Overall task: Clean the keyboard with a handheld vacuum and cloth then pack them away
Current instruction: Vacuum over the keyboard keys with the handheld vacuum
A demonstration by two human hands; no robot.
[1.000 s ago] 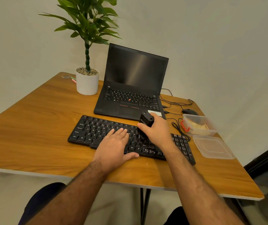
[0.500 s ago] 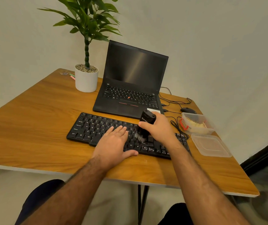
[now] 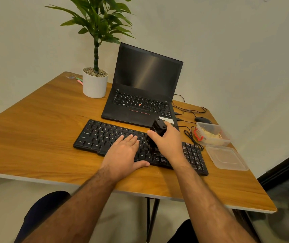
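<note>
The left hand (image 3: 122,155) lies flat, fingers straight, on the middle keys of the black keyboard (image 3: 105,135), which sits on the wooden table (image 3: 35,128) just in front of the open laptop (image 3: 143,88). The right hand (image 3: 169,142) grips the black handheld vacuum (image 3: 157,128), fingers curled round its body. The vacuum stands tilted, long axis near upright, nozzle down on the keys right of the left hand. Compared with half a second ago, its position on the keyboard is almost unchanged. Right of the keyboard, a clear container (image 3: 212,134) and its lid (image 3: 227,157).

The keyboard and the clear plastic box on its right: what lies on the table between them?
In the head view, a loose black cable lies on the bare wooden table between the keyboard and the clear plastic box.
</note>
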